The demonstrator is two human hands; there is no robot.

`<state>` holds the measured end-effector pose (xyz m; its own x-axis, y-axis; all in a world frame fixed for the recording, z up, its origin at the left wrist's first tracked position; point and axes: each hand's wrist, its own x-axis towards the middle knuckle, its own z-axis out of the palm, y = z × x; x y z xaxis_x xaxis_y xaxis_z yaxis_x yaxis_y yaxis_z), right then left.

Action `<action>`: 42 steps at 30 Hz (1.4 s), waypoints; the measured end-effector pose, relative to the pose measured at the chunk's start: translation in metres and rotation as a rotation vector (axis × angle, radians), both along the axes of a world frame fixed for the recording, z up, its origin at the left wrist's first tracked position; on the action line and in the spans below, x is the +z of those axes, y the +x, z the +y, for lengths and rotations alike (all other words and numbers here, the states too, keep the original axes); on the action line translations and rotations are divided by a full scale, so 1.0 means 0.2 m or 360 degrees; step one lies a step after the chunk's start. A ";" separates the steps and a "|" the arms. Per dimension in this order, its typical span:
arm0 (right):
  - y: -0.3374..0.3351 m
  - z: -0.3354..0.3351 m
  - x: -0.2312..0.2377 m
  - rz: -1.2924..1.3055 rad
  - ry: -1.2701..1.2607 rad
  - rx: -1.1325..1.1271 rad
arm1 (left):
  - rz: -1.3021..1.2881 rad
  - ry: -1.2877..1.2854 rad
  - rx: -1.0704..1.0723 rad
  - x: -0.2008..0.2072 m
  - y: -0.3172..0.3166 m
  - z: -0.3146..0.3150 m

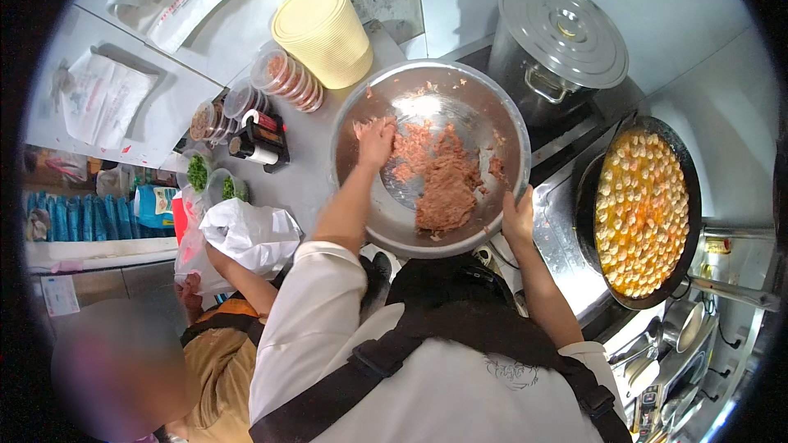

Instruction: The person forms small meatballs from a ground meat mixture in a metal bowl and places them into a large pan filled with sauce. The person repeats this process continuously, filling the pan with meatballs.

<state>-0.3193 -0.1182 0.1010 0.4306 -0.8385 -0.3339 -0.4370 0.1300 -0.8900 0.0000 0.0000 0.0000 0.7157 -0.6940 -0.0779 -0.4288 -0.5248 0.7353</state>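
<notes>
A wide steel bowl sits before me with minced meat in it. A darker red-brown mass lies right of centre, beside paler pink chopped bits spread over the middle. At the bowl's inner left wall, my left hand has its fingers bunched around some pale pink bits. On the lower right, my right hand grips the rim, thumb up by the edge. Scraps of meat cling to the far wall.
Left of the bowl are a cream ribbed tub, stacked lidded cups and a black bottle caddy. A lidded steel pot and a pan of orange broth with pale pieces stand right. Another person's arm handles white plastic bags.
</notes>
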 end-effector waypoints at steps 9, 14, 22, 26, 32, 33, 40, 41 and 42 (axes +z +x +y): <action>0.01 0.00 -0.12 -0.0036 -0.0153 -0.0117 | 0.0137 -0.0233 -0.0696 0.21 -0.64 -0.18; -0.05 -0.02 -0.14 0.0075 -0.0342 0.0127 | -0.0102 -0.0280 -0.0503 0.19 -0.27 -0.19; 0.08 -0.11 -0.26 0.0003 -0.0186 0.0194 | 0.0174 -0.0372 -0.0809 0.06 -0.50 -0.61; 0.07 -0.17 -0.34 -0.0164 -0.0309 0.0073 | 0.0703 -0.0111 -0.1259 0.29 -0.62 -0.48; 0.16 -0.28 -0.27 -0.0300 -0.0545 0.0190 | -0.0254 -0.0077 -0.1046 0.33 -0.61 -0.14; 0.17 -0.27 -0.26 -0.0363 -0.0585 0.0259 | -0.0258 -0.0185 -0.0902 0.30 -0.63 -0.09; 0.28 -0.23 -0.18 -0.0219 -0.0520 -0.0048 | -0.0305 -0.0414 -0.0409 0.17 -0.76 -0.10; 0.28 -0.24 -0.18 -0.0162 -0.0545 0.0006 | -0.0305 -0.0458 -0.0367 0.15 -0.76 -0.12; 0.28 -0.24 -0.18 -0.0101 -0.0568 0.0065 | -0.0280 -0.0514 -0.0348 0.13 -0.76 -0.14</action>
